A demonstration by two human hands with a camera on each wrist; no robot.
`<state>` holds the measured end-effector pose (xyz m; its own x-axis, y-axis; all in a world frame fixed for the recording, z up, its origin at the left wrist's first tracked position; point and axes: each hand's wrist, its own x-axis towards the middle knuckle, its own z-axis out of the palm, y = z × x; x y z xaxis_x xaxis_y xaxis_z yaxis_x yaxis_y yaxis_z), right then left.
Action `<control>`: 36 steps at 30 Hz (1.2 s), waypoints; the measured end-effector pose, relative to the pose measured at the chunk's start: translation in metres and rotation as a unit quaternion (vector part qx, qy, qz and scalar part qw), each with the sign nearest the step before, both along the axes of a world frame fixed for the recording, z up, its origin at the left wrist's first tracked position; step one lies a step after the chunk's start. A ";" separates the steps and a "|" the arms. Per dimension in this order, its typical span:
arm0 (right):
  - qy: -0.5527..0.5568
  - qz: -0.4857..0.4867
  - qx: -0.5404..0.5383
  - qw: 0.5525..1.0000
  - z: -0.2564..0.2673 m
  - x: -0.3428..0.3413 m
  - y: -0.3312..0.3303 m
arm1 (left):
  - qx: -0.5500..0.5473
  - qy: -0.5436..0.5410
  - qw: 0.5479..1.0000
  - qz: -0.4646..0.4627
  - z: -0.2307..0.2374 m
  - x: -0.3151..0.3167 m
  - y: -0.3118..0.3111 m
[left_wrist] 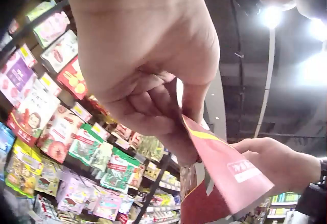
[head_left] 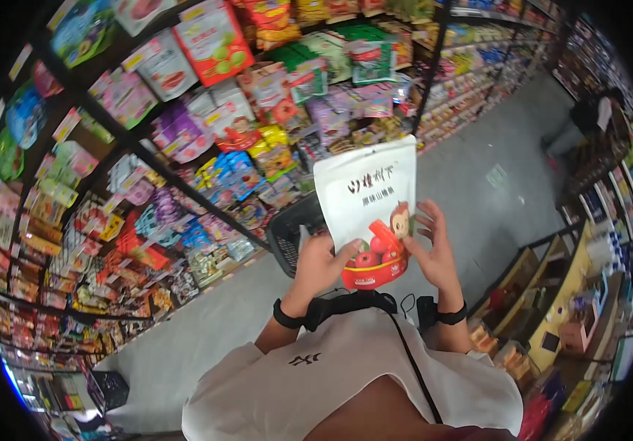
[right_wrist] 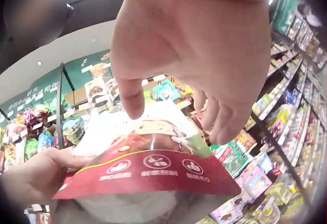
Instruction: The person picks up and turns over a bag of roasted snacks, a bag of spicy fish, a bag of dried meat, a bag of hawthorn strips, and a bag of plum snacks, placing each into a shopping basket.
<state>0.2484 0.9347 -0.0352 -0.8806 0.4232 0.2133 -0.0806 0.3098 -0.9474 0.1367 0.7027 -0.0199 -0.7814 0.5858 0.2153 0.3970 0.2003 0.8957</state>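
A white and red snack bag (head_left: 368, 173), printed with a cartoon monkey and red fruit, is upright before the person's chest. The left hand (head_left: 320, 264) grips its lower left side, thumb on the front; in the left wrist view the fingers of this hand (left_wrist: 148, 65) curl behind the bag (left_wrist: 230, 170). At the right side is the right hand (head_left: 434, 253), thumb by the printed front and fingers spread. In the right wrist view that hand (right_wrist: 194, 50) hovers over the bag (right_wrist: 153, 170) with its fingers apart; whether the thumb touches is unclear.
A dark basket (head_left: 281, 246) is beyond the left hand. Shelves of packaged snacks (head_left: 206, 121) run along the left and front. Grey floor (head_left: 478, 173) stretches ahead, with another person (head_left: 588, 121) at the far right. Wooden display shelving (head_left: 537, 294) stands at the right.
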 end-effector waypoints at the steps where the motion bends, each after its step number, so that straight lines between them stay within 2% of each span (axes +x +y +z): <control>1: -0.001 -0.020 0.047 0.999 0.010 0.012 0.008 | -0.002 -0.006 1.000 0.010 0.006 0.003 0.019; 4: -0.072 0.050 0.096 0.992 0.030 0.043 0.019 | -0.095 0.040 0.995 0.014 0.013 0.008 0.065; 5: -0.039 0.076 0.074 0.994 0.028 0.046 0.018 | -0.074 0.063 0.995 0.015 0.018 0.013 0.080; 8: -0.013 0.054 0.030 0.998 0.027 0.054 0.026 | -0.072 0.110 0.990 -0.050 0.059 0.033 0.112; 9: -0.013 0.047 0.031 0.998 0.028 0.055 0.032 | -0.104 0.129 0.983 -0.084 0.067 0.037 0.118; 11: -0.051 0.050 -0.090 0.993 0.033 0.057 0.041 | -0.037 0.105 0.984 -0.140 0.062 0.043 0.134; 12: -0.047 0.053 -0.108 0.992 0.026 0.058 0.049 | -0.004 0.092 0.982 -0.166 0.063 0.043 0.140; 14: -0.039 0.058 -0.144 0.987 0.012 0.059 0.064 | -0.006 0.079 0.971 -0.224 0.074 0.034 0.146; 16: 0.002 0.102 -0.233 0.967 0.003 0.050 0.081 | 0.037 0.095 0.955 -0.277 0.079 0.017 0.154; 17: -0.013 0.088 -0.227 0.970 0.002 0.047 0.089 | 0.040 0.058 0.955 -0.287 0.075 0.010 0.158; 20: -0.009 0.070 -0.338 0.939 0.007 0.028 0.103 | 0.142 -0.012 0.974 -0.176 0.066 -0.009 0.172; 21: 0.011 0.074 -0.350 0.934 -0.012 0.025 0.120 | 0.149 0.018 0.979 -0.136 0.065 -0.023 0.177; 22: 0.014 0.036 -0.389 0.921 -0.009 0.020 0.124 | 0.125 0.119 0.979 -0.107 0.065 -0.041 0.181; 23: 0.027 0.044 -0.412 0.910 -0.008 0.014 0.133 | 0.104 0.136 0.983 -0.073 0.060 -0.056 0.187; 25: 0.027 0.061 -0.429 0.901 -0.005 -0.005 0.155 | 0.075 0.136 0.985 -0.071 0.045 -0.085 0.194; 27: 0.001 0.080 -0.420 0.904 -0.004 -0.029 0.173 | 0.059 0.099 0.984 -0.135 0.030 -0.113 0.195; 29: -0.025 0.103 -0.414 0.904 -0.005 -0.058 0.187 | 0.070 -0.121 0.974 -0.178 0.021 -0.131 0.201; 30: -0.038 0.112 -0.414 0.903 -0.007 -0.070 0.191 | 0.075 -0.232 0.950 -0.196 0.016 -0.137 0.203; 31: -0.049 0.123 -0.390 0.911 -0.005 -0.087 0.197 | 0.075 -0.171 0.968 -0.166 0.010 -0.146 0.207; 36: -0.147 0.124 -0.339 0.921 -0.007 -0.147 0.229 | 0.105 -0.197 0.970 -0.101 0.008 -0.177 0.223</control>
<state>0.1011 1.1635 -0.0418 -0.9455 0.1492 -0.2895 0.2221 -0.3548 -0.9082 -0.0403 0.9256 -0.0120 -0.7009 0.7111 0.0551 0.0288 -0.0489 0.9984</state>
